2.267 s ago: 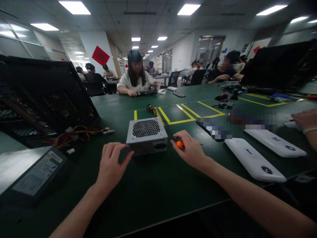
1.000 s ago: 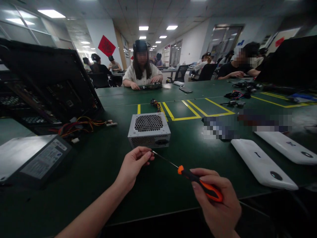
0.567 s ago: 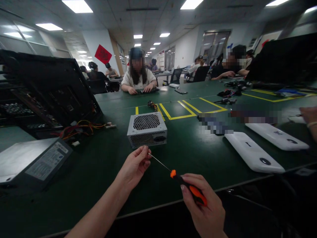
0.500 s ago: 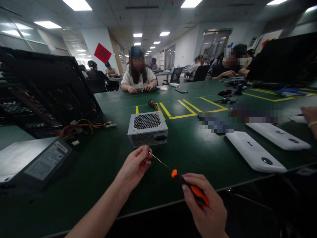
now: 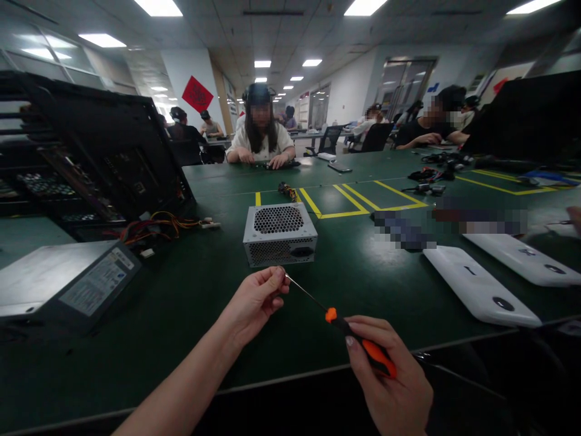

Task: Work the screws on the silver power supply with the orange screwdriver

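My right hand is closed round the orange and black handle of a screwdriver. Its thin metal shaft slants up and left to the fingertips of my left hand. There my left thumb and fingers are pinched together at the screwdriver's tip; whatever small thing they hold is hidden. Just beyond my left hand, a grey power supply rests on the green table. Its honeycomb fan grille faces up, a socket faces me, and a cable bundle lies behind it.
At left stand an open black computer case and a second power supply with loose wires. Two white devices lie at right. Yellow tape marks the table. A person works opposite; others sit further back.
The whole view has shifted, so everything appears slightly further right. Both hands keep nearly the same pose, with the screwdriver tip still at my left fingertips.
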The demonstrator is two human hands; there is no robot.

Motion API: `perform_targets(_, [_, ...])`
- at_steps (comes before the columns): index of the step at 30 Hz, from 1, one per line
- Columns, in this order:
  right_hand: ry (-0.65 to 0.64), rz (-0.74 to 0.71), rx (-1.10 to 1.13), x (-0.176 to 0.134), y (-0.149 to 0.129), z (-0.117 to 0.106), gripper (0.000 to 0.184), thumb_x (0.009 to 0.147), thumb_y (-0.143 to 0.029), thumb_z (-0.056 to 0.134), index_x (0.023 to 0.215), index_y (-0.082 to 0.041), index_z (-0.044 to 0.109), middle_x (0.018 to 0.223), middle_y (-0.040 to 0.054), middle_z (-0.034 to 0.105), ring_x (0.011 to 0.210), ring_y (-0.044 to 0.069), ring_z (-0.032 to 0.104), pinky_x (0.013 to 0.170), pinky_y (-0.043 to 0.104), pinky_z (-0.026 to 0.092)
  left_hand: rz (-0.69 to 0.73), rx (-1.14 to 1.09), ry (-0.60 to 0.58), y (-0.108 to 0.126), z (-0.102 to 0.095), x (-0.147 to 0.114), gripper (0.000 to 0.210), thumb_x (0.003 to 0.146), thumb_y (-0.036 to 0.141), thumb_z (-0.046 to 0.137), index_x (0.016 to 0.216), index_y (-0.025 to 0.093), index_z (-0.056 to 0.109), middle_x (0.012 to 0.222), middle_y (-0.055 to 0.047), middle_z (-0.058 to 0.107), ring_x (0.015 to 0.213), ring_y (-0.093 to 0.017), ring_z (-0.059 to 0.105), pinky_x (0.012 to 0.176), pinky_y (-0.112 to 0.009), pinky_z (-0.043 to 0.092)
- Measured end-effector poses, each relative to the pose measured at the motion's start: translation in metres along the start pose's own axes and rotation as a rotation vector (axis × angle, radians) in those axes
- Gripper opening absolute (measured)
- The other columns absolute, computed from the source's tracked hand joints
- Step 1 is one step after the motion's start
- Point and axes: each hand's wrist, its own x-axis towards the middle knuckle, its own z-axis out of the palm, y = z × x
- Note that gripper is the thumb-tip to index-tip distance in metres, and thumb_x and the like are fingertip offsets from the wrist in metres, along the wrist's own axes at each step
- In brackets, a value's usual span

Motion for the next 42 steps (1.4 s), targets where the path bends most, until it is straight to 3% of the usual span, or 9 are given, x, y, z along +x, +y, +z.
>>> perform_targets(9, [-0.155, -0.190, -0.077, 0.002, 0.003, -0.009, 0.030, 0.077, -0.008, 0.058, 0.103, -0.022, 0.056, 0.099, 0.0035, 0.061, 0.091, 0.014, 0.060, 0.082, 0.023, 0.048, 0.056, 0.348, -0.032, 0.007, -0.007, 0.003, 0.022, 0.066, 0.030, 0.070, 0.069, 0.012, 0.058, 0.065, 0.001, 0.055, 0.055, -0.005, 0.047, 0.043, -0.014, 0.033])
perform_targets(11, [-0.216, -0.087, -0.038, -0.001, 0.001, -0.007, 0.029, 0.079, -0.012, 0.056, 0.105, -0.024, 0.055, 0.098, 0.0030, 0.061, 0.090, 0.014, 0.060, 0.080, 0.023, 0.049, 0.070, 0.378, -0.032, 0.007, -0.007, 0.004, 0.023, 0.065, 0.031, 0.071, 0.069, 0.012, 0.058, 0.064, 0.001, 0.054, 0.055, -0.005, 0.047, 0.044, -0.015, 0.034])
perform_targets(17, [-0.416, 0.488, 0.292, -0.002, -0.017, 0.007, 0.029, 0.090, -0.030, 0.038, 0.118, -0.023, 0.044, 0.096, 0.0051, 0.059, 0.070, 0.012, 0.058, 0.056, 0.022, 0.047, 0.128, 0.257, 0.004, 0.000, 0.001, 0.009, 0.030, 0.061, 0.037, 0.073, 0.068, 0.011, 0.059, 0.066, 0.001, 0.054, 0.053, -0.003, 0.045, 0.041, -0.013, 0.029])
perform_targets(23, [-0.519, 0.795, 0.654, 0.012, -0.024, 0.017, 0.028, 0.083, -0.043, 0.050, 0.096, -0.018, 0.048, 0.065, -0.0042, 0.051, 0.041, 0.005, 0.040, 0.041, 0.019, 0.031, 0.085, 0.309, 0.042, -0.002, 0.001, 0.017, 0.028, 0.062, 0.035, 0.072, 0.064, 0.011, 0.058, 0.058, 0.002, 0.053, 0.047, -0.002, 0.043, 0.040, -0.012, 0.029])
perform_targets(26, [-0.474, 0.949, 0.854, 0.019, -0.023, 0.018, 0.031, 0.076, -0.045, 0.058, 0.087, -0.017, 0.049, 0.068, -0.0027, 0.054, 0.047, 0.006, 0.046, 0.045, 0.019, 0.035, 0.052, 0.291, 0.082, -0.004, 0.005, 0.021, 0.026, 0.064, 0.033, 0.071, 0.065, 0.011, 0.059, 0.059, 0.002, 0.053, 0.047, -0.002, 0.044, 0.039, -0.011, 0.030])
perform_targets(33, [-0.221, 1.209, 1.015, 0.042, -0.024, 0.012, 0.025, 0.064, -0.029, 0.070, 0.078, -0.015, 0.055, 0.069, -0.0004, 0.058, 0.054, 0.007, 0.051, 0.050, 0.018, 0.044, -0.039, 0.258, 0.072, -0.006, 0.008, 0.029, 0.020, 0.075, 0.026, 0.063, 0.085, 0.010, 0.065, 0.097, -0.010, 0.063, 0.059, -0.004, 0.054, 0.043, -0.012, 0.040])
perform_targets(38, [-0.161, 1.292, 1.066, 0.054, -0.022, 0.010, 0.013, 0.068, -0.018, 0.066, 0.073, -0.014, 0.055, 0.063, -0.0005, 0.057, 0.052, 0.006, 0.052, 0.049, 0.017, 0.045, -0.045, 0.250, 0.096, -0.002, 0.010, 0.037, 0.014, 0.075, 0.008, 0.057, 0.087, 0.009, 0.064, 0.099, -0.013, 0.064, 0.050, -0.002, 0.051, 0.037, -0.010, 0.035])
perform_targets(42, [-0.165, 1.314, 1.094, 0.055, -0.019, 0.012, 0.012, 0.069, -0.017, 0.065, 0.074, -0.014, 0.055, 0.065, 0.0005, 0.059, 0.051, 0.006, 0.052, 0.048, 0.017, 0.045, -0.031, 0.233, 0.054, -0.001, 0.015, 0.044, 0.015, 0.073, 0.005, 0.057, 0.086, 0.007, 0.065, 0.107, -0.015, 0.062, 0.049, 0.000, 0.047, 0.033, -0.008, 0.030])
